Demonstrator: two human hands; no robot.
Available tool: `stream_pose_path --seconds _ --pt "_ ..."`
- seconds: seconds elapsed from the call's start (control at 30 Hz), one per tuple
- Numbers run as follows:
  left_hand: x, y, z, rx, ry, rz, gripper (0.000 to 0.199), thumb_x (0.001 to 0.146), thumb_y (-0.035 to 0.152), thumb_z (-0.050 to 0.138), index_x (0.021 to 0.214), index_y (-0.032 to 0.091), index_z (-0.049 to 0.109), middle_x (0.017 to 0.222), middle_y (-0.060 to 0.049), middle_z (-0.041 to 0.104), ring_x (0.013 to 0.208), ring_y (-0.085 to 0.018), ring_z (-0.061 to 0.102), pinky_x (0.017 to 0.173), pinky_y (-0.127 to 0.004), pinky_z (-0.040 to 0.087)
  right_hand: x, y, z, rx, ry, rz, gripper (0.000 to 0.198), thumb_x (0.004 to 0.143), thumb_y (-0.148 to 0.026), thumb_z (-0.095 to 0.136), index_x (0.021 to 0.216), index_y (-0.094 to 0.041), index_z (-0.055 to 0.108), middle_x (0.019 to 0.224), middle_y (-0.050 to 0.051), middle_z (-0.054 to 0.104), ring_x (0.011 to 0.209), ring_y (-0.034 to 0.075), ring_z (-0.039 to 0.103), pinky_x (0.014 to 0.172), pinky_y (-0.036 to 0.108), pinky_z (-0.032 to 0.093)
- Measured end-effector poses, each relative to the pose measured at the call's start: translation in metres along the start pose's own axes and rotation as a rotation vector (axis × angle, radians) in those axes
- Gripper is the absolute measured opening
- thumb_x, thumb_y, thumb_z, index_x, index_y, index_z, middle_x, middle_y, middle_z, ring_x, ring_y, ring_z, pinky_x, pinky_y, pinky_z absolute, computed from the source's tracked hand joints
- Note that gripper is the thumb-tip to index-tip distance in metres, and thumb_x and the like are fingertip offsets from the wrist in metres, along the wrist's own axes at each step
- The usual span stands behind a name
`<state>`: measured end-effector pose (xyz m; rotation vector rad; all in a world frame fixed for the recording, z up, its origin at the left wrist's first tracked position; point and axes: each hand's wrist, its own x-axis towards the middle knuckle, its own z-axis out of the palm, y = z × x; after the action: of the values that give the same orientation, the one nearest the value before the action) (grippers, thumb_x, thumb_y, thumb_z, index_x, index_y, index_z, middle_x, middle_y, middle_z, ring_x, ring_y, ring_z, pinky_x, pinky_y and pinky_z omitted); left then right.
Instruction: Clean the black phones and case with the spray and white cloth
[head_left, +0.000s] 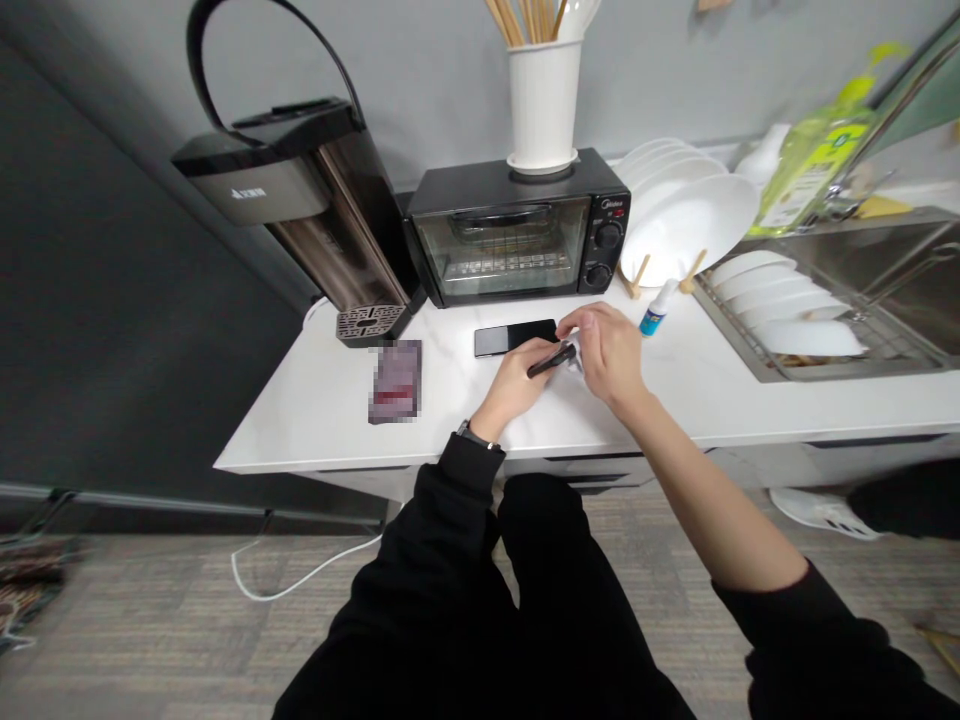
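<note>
My left hand point(517, 385) is closed around a slim black object point(551, 360), seen nearly edge-on; its kind is unclear. Close against it, my right hand point(609, 355) has bent fingers pinching a small crumpled whitish piece point(574, 362), like tissue or cloth, mostly hidden by the fingers. Both hands are over the white counter. Just behind them lies a black smartphone point(510, 338), its right end by my right fingertips. A small white-and-blue spray bottle point(655, 312) stands upright to the right of my right hand.
A blurred-out purplish packet point(396, 382) lies left on the counter point(322, 410). Behind stand a water dispenser point(330, 220) and a toaster oven point(517, 240) bearing a white utensil holder point(545, 105). Racked plates point(690, 220) and a sink point(900, 290) with bowls are right. A person's shoe point(821, 512) shows lower right.
</note>
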<state>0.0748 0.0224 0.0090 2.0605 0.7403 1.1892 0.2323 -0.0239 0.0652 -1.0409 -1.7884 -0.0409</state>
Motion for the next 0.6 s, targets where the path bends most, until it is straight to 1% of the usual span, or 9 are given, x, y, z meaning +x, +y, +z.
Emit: stream_pose_path --seconds 0.03,0.13,0.17,0.23,0.3,0.43,0.47,0.53,0.6 --pt "0.0002 0.0006 -0.0002 0.001 0.001 -0.006 0.022 0.090 0.006 0.058 0.097 0.016 0.076 0.107 -0.009 0.076 0.101 -0.021 0.071 0.094 -0.034 0.055 0.0000 0.0002 0.0002 0.006 -0.005 -0.006 0.054 0.112 -0.038 0.024 0.087 -0.024 0.070 0.087 0.008 0.074 0.089 0.025 0.065 0.082 0.043 0.047" --pt "0.0006 0.0007 -0.0009 0.026 -0.017 -0.004 0.021 0.086 0.006 0.062 0.099 0.016 0.076 0.103 -0.007 0.076 0.100 -0.022 0.071 0.092 -0.034 0.056 0.0000 0.0013 0.0014 -0.040 -0.085 -0.120 0.050 0.111 -0.041 0.028 0.087 -0.024 0.069 0.090 0.008 0.074 0.093 0.026 0.064 0.085 0.044 0.046" --pt "0.0007 0.0004 -0.0009 0.027 -0.020 -0.002 0.022 0.087 0.007 0.063 0.101 0.016 0.076 0.104 -0.007 0.076 0.099 -0.022 0.071 0.092 -0.034 0.056 0.0004 0.0024 0.0018 -0.042 -0.075 -0.115 0.051 0.111 -0.042 0.027 0.088 -0.024 0.069 0.089 0.008 0.074 0.091 0.026 0.064 0.085 0.044 0.046" --pt "0.0009 -0.0002 -0.0008 0.019 -0.008 0.000 0.022 0.091 0.011 0.061 0.106 0.016 0.077 0.108 -0.008 0.076 0.101 -0.021 0.071 0.093 -0.033 0.056 0.0013 0.0046 0.0024 -0.004 -0.011 -0.030 0.054 0.112 -0.042 0.023 0.089 -0.023 0.068 0.086 0.008 0.073 0.087 0.025 0.064 0.082 0.042 0.047" --pt "0.0006 -0.0003 -0.0008 0.012 0.011 0.001 0.021 0.095 0.013 0.059 0.105 0.016 0.077 0.109 -0.009 0.076 0.101 -0.021 0.072 0.093 -0.032 0.056 0.0015 0.0043 0.0029 0.038 0.027 0.030 0.055 0.113 -0.040 0.021 0.091 -0.023 0.068 0.088 0.008 0.073 0.089 0.024 0.065 0.082 0.041 0.048" --pt "0.0001 0.0009 -0.0009 0.023 -0.003 0.040 0.016 0.090 0.014 0.066 0.102 0.016 0.076 0.106 -0.009 0.077 0.101 -0.023 0.072 0.092 -0.034 0.057 0.0007 0.0011 0.0038 -0.045 -0.079 -0.107 0.052 0.111 -0.044 0.025 0.091 -0.022 0.068 0.093 0.009 0.073 0.095 0.027 0.063 0.086 0.044 0.046" --pt "0.0003 0.0012 -0.0006 0.022 -0.006 0.045 0.018 0.090 0.015 0.067 0.104 0.016 0.077 0.107 -0.009 0.077 0.102 -0.023 0.072 0.093 -0.034 0.057 0.0008 0.0017 0.0042 -0.050 -0.069 -0.085 0.055 0.111 -0.045 0.023 0.089 -0.022 0.068 0.090 0.009 0.072 0.091 0.026 0.062 0.084 0.043 0.045" --pt "0.0010 0.0014 0.0002 0.017 0.004 0.028 0.019 0.093 0.015 0.063 0.106 0.016 0.077 0.107 -0.009 0.077 0.101 -0.022 0.073 0.093 -0.033 0.057 0.0012 0.0034 0.0052 -0.012 -0.009 0.051 0.062 0.112 -0.047 0.016 0.086 -0.023 0.067 0.081 0.008 0.069 0.079 0.024 0.061 0.075 0.040 0.044" --pt "0.0015 0.0008 0.0010 0.016 0.023 0.001 0.019 0.095 0.014 0.059 0.101 0.016 0.077 0.104 -0.009 0.077 0.097 -0.021 0.073 0.091 -0.033 0.057 0.0012 0.0021 0.0065 0.030 0.035 0.162 0.063 0.112 -0.046 0.014 0.086 -0.023 0.067 0.080 0.007 0.068 0.074 0.022 0.060 0.071 0.039 0.043"
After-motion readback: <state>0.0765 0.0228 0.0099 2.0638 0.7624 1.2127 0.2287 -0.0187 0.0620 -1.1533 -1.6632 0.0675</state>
